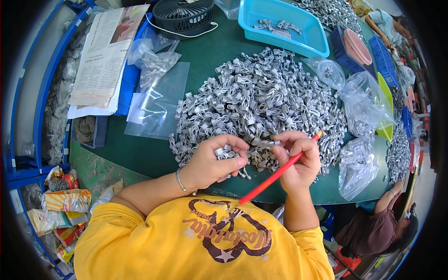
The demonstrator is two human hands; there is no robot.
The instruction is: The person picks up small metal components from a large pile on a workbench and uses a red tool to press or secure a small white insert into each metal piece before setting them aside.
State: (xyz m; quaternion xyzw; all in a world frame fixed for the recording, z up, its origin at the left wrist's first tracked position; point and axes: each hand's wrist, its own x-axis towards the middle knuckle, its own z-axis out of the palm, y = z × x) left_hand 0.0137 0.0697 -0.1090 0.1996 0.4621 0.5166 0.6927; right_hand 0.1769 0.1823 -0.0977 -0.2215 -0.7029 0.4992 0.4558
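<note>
A wide heap of small grey metal loop-shaped parts with ribbed ends [261, 98] covers the middle of the green table [205, 44]. My left hand [210, 161] is curled around several of these parts [225, 153] at the near edge of the heap. Just to its right, my right hand [300, 170] pinches one metal part [275, 143] between thumb and fingertips. The same hand also keeps hold of a red pencil-like stick [268, 184], which slants across the fingers with its orange end up and to the right.
A turquoise basket [322, 46] holds a few parts at the back. Clear plastic bags [364, 107] lie right of the heap, another [158, 109] left. Newspaper [100, 56] and a black fan [183, 18] stand back left. Two other people are at the right, one in a dark sleeve [373, 228].
</note>
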